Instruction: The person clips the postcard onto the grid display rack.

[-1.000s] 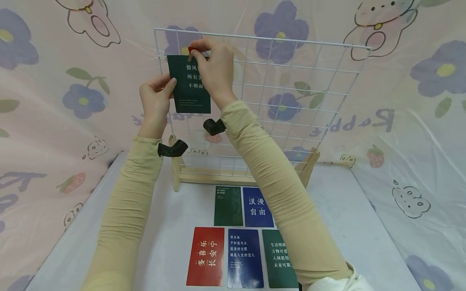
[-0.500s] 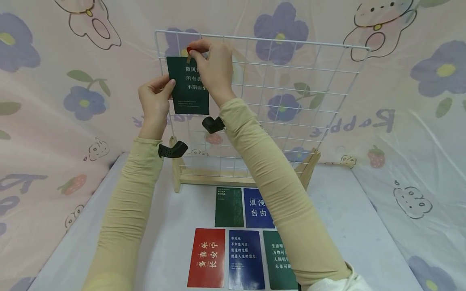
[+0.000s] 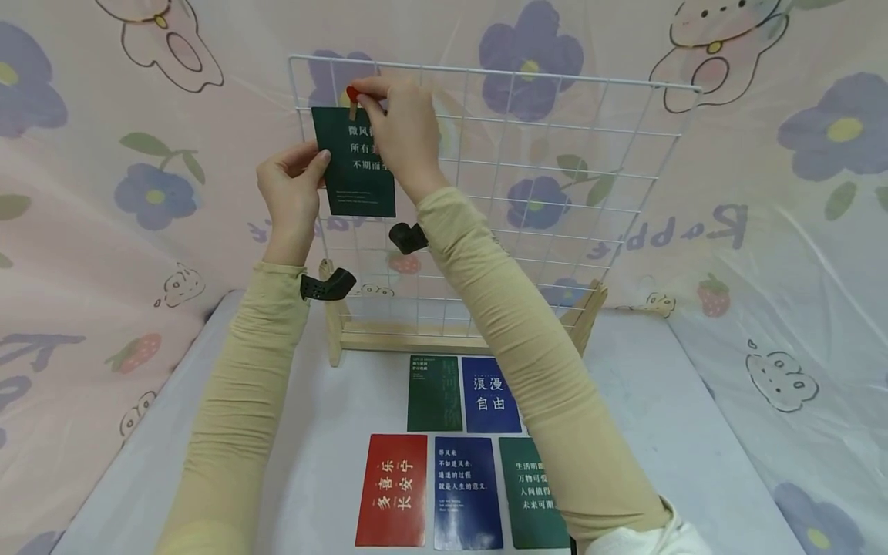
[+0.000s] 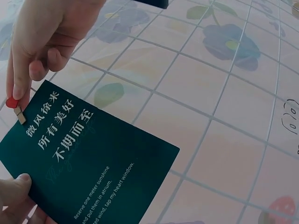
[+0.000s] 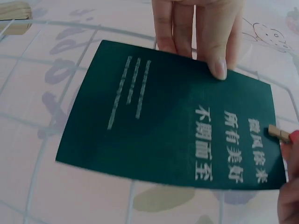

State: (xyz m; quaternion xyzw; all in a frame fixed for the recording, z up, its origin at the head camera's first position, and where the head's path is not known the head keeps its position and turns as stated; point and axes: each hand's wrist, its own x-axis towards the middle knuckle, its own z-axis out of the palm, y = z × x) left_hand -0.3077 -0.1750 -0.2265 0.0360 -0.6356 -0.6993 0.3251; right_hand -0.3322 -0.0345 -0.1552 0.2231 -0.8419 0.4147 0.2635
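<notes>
A dark green card with white writing is held upright against the upper left of a white wire grid. My left hand pinches the card's left edge, thumb in front and fingers behind. At the card's top edge, my right hand pinches a small wooden clothespin with a red ornament on it. The clothespin's tip overlaps the card's top edge in both wrist views. Whether it also grips the grid wire is hidden by the card and fingers.
The grid stands in a wooden base on a white table. In front lie a green card, a blue card, a red card, another blue card and a green card partly behind my right sleeve. A patterned curtain hangs behind.
The right hand and clothespin have shifted slightly left along the card's top edge. The left hand keeps its hold, and the card stays at nearly the same place on the grid.
</notes>
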